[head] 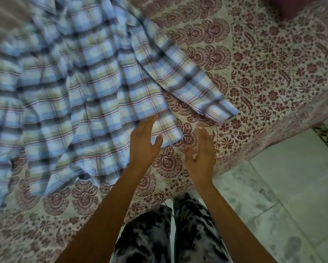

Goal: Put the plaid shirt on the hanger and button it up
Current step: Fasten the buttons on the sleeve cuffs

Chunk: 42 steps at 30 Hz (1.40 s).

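Black-and-white patterned trousers mark where a person stands at the edge of a bed, both arms stretched forward. A cotton bedspread, block-printed in maroon flowers and scalloped medallions on cream, covers most of the scene. Across its left half lies the plaid shirt, in blue, cream and thin red checks, spread loosely in soft ridges and folds, its upper part blurred. Pale, mottled floor tiles show at lower right. One sleeve runs flat toward the bed's corner, ending in a crisp cuff. The left hand hovers with straight, relaxed fingers at the shirt's near edge; whether it touches cannot be told. The right hand is likewise loose and holds nothing, over bare bedspread. No hanger is in view. The thin woven cloth should prove light, limp and easily creased, best lifted by collar or shoulders rather than hem.
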Motion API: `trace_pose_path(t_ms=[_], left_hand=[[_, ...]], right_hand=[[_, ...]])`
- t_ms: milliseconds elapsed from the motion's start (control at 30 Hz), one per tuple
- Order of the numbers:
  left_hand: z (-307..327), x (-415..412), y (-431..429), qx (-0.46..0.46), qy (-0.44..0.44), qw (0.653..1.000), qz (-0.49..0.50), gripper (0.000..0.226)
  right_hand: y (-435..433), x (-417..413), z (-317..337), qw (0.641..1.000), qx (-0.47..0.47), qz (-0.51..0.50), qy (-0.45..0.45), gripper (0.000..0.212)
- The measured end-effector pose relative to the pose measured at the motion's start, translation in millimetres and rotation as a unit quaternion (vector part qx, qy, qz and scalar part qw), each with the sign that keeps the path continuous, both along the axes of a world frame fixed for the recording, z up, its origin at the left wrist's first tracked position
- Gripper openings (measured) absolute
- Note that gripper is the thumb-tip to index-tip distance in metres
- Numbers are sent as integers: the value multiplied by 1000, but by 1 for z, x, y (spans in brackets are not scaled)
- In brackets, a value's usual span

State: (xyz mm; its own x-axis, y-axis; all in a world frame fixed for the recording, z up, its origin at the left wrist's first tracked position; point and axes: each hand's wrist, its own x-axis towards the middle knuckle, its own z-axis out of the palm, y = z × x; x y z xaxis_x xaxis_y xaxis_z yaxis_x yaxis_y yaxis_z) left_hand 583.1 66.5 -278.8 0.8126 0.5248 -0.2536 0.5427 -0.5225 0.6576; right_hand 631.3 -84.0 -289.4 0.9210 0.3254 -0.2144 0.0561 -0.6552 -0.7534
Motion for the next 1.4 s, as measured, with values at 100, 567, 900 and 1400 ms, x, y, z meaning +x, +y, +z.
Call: trace_pose_path(t_ms=[100, 567, 900, 1400], left_hand=[[6, -27, 10, 20, 2, 1000, 1, 61], [15, -210, 127, 44, 23, 997, 59, 60], [13, -383, 231, 59, 59, 985, 149, 55], [-72, -452, 305, 121, 242, 917, 294, 58]], right_hand=[[10, -16, 8, 999, -23, 38, -3, 60], [143, -170, 26, 989, -55, 137, 18, 58], [257, -329, 27, 975, -40, 221, 7, 54], [302, -363, -19, 962, -36, 269, 26, 54]])
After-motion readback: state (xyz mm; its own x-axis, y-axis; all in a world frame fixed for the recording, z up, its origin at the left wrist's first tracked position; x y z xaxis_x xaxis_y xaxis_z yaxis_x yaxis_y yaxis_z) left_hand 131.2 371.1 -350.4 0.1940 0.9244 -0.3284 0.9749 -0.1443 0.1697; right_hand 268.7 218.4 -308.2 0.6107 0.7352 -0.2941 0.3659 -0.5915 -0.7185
